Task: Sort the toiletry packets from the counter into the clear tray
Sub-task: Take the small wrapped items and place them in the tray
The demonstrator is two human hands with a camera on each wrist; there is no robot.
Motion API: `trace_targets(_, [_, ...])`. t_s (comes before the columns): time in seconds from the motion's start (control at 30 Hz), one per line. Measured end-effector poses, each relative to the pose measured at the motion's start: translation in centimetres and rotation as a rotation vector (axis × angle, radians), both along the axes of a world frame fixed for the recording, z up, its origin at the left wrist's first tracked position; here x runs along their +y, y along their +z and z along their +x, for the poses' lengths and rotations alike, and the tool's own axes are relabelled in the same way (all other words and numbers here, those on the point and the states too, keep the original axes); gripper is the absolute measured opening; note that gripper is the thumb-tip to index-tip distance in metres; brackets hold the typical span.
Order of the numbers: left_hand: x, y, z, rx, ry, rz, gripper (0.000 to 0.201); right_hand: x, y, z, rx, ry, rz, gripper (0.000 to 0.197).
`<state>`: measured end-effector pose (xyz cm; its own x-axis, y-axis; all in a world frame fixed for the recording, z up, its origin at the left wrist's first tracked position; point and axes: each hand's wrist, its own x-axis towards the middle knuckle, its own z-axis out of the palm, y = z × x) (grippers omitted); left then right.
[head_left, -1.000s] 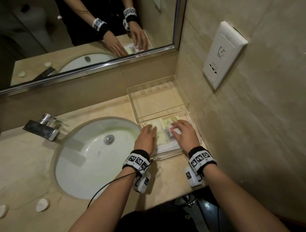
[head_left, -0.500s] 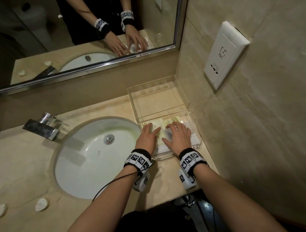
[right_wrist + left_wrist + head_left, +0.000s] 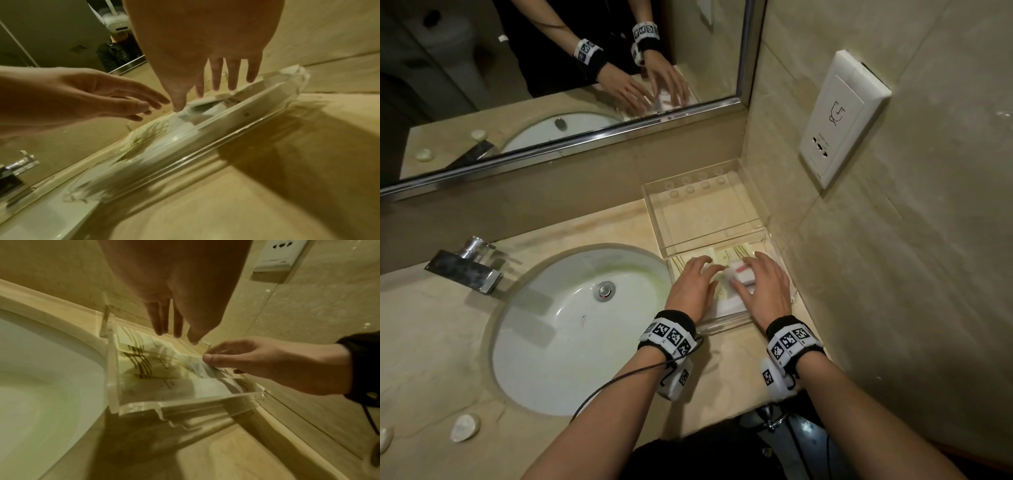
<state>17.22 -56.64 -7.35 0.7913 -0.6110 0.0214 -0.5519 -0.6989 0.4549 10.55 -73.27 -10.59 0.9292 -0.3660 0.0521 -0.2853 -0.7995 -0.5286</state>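
cream striped packets (image 3: 726, 257), overlapping, inside clear tray (image 3: 722, 323)

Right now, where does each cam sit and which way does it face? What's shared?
Head: above the counter, looking forward and down at the clear tray, sink and mirror; both forearms and hands show.
Left wrist: under the left hand, facing along its straight fingers into the tray; the right hand pinches a white packet.
Right wrist: under the right hand, facing tray and mirror; the left hand reaches in.
Shared: tray, packets, both hands.
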Motion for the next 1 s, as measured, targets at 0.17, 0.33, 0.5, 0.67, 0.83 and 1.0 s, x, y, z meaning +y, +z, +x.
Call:
trace_targets(0.17, [-0.9,-0.3,-0.7,0.011,-0.105,0.029,0.032,-0.1,-0.6,-0.3,0.036,0.001,0.069,0.043])
trace_targets(0.33, [-0.8,-0.7,-0.6,0.045,-0.109,0.076,0.033,0.0,-0.5,-0.3,0.031,0.007,0.091,0.037])
trace_targets(0.5, [-0.8,-0.6,-0.5,0.07,-0.096,0.049,0.032,-0.1,-0.5,-0.4,0.044,0.018,0.064,0.03])
trace_targets(0.67, [-1.0,-0.2,-0.7,0.042,-0.129,0.067,0.029,0.0,-0.1,-0.5,0.101,0.0,0.037,0.037])
trace_targets(0.83, [-0.5,-0.5,-0.5,0.021,-0.108,0.061,0.028,-0.2,0.7,-0.2,0.115,-0.004,-0.029,0.057])
trace_targets(1.0, [0.1,-0.8,-0.2,0.004,-0.085,0.052,0.029,-1.6,1.4,1.7,0.332,0.04,-0.127,0.082])
